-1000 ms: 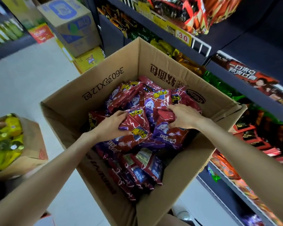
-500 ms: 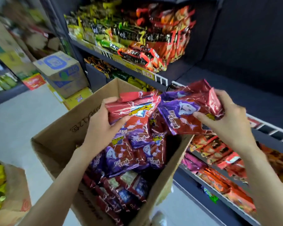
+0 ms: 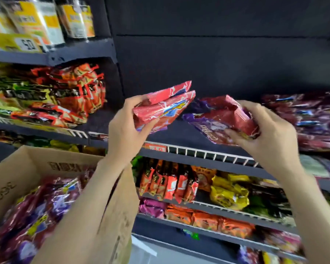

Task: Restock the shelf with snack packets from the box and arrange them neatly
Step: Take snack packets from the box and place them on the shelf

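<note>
L hand [image 3: 125, 128] grips 2 red foil snack packets [image 3: 164, 107], stacked, crinkly, glossy. R hand [image 3: 271, 134] grasps 1 red/purple packet [image 3: 223, 119], poss more, can't tell. Both held above the dark shelf [image 3: 179, 134] w/ white wire front rail [image 3: 208, 151]. Same-type packets piled at shelf's right [image 3: 309, 119]. Open cardboard box [image 3: 114, 216] lower left, more packets inside, count unclear. Store aisle, dark back panel.

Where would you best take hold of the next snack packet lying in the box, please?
Judging by the packets in the cardboard box, pinch a packet in the box by its flat sealed end, from above through the open top; they lie loosely piled.
</note>
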